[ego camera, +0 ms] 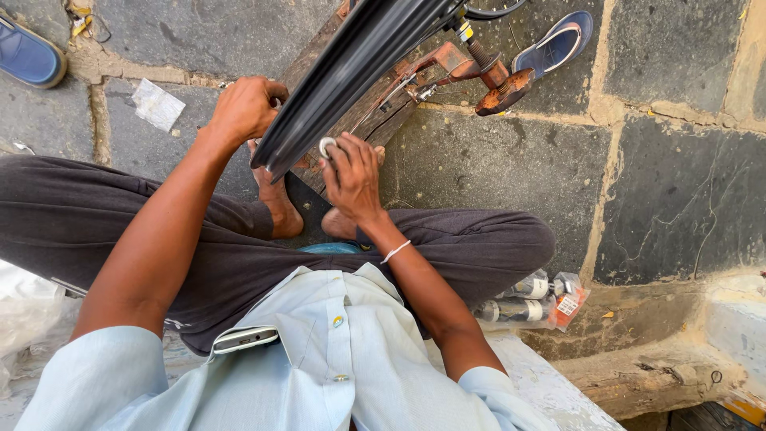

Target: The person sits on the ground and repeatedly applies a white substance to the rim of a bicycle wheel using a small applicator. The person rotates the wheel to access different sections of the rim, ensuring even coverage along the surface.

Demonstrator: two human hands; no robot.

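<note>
Shirt (319,351): pale blue, buttoned, lower centre of the frame, nearest the camera; a slim white phone (245,338) sticks out of its chest pocket.
Trousers (96,219): dark grey, legs folded wide, spanning the frame from left edge to right of centre; bare feet meet below the hands.
Far left: blue shoe (28,56) in the upper left corner; crumpled scrap of paper (157,104) on the stone paving (678,160) just right of it.
Left hand (246,108): upper left of centre, fingers curled closed over the left edge of the bicycle tyre; what lies under the palm cannot be made out.
Bicycle tyre (351,64): black, blurred, running as a diagonal band from centre to the top edge, lying over a worn wooden block (375,120).
Right hand (351,175): centre, just right of the tyre's lower end; thumb and fingers pressed together around a small round silvery piece (327,146), which sits at the fingertips, touching the tyre's edge. White thread band on that wrist.
Rusty metal tool (479,72): upper centre-right, on the block's far end, apart from both hands.
Blue sandal (554,44): upper right of centre, on the paving.
Small bottles (527,299): wrapped in plastic, lower right, beside the right knee.
</note>
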